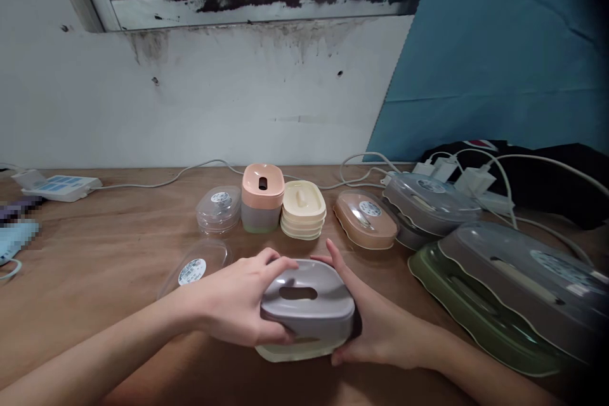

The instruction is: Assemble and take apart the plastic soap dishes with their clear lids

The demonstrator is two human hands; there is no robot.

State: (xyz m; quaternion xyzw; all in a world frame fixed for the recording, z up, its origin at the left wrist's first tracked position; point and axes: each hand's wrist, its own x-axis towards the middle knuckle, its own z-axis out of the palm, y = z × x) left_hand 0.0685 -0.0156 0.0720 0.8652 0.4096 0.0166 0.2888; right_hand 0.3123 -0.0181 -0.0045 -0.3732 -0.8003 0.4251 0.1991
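A grey lid with a slot (307,299) sits on a pale cream container (290,351) near the table's front edge. My left hand (238,301) wraps its fingers round the lid's left side. My right hand (375,323) grips the right side, fingers along the far edge. A clear oval lid with a round sticker (195,266) lies just left of my left hand.
Behind stand a clear oval box (219,208), a pink-lidded container (262,195), stacked cream lids (303,209) and a tan lidded box (365,219). Large grey and green lidded trays (504,295) fill the right. A power strip (57,187) and white cables (361,168) lie along the wall.
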